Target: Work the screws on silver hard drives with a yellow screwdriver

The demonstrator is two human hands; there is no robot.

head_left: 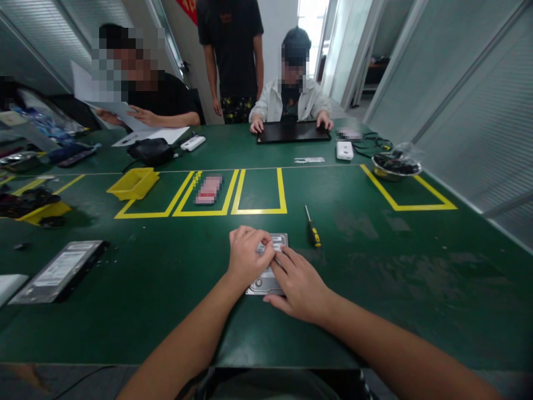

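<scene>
Forearms (pixel 195 333); left fingers (pixel 267 254) pinched, contents unclear; right fingers (pixel 288 261) outstretched over half-hidden hard drive (pixel 266 284)

Hands cover much of the hard drive

At the centre of the frame, the left hand (pixel 249 254) and right hand (pixel 303 284) hide much of the hard drive (pixel 266 285) and its label; whether the left fingertips pinch anything cannot be told. Pixelation blurs a pinkish item (pixel 209 189) at upper centre-left. The top edge cuts off the standing person (pixel 230 50); the left edge crops a white object (pixel 11 288). At far left, a dark scrap (pixel 22 246) is too small to identify.
</scene>
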